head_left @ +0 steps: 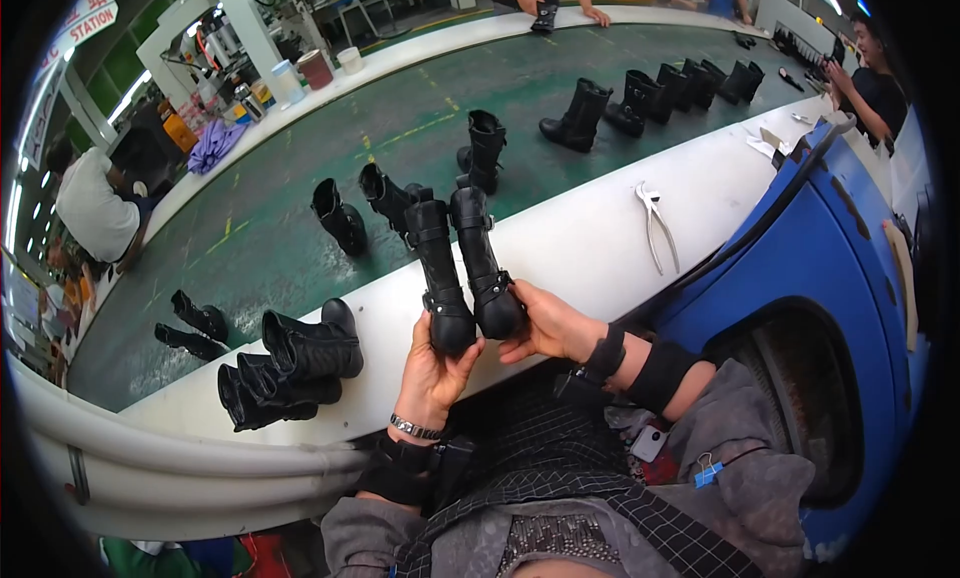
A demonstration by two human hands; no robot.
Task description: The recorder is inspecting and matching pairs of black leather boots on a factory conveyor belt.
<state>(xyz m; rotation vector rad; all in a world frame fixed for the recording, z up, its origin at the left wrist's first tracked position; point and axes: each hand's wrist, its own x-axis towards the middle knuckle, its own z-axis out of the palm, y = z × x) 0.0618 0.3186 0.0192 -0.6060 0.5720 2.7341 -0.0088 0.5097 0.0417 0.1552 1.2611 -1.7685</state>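
A black buckled boot (437,278) is held by its toe in my left hand (436,373), fingers and thumb closed round the front. My right hand (545,321) grips a second black boot (486,268) by its toe in the same way. The two boots lie side by side over the white ledge, toes toward me and shafts pointing away. Both have straps and metal buckles. To the right on the ledge lies a pair of metal pincers (655,228), handles toward me. Just beyond the held pair, a black boot (484,148) stands on the green conveyor belt.
Several black boots (290,363) lie on the ledge at left. More boots (576,115) line the green belt (290,248). A blue machine (740,248) stands close at right, white pipes (200,458) at lower left. Other people work along the far side.
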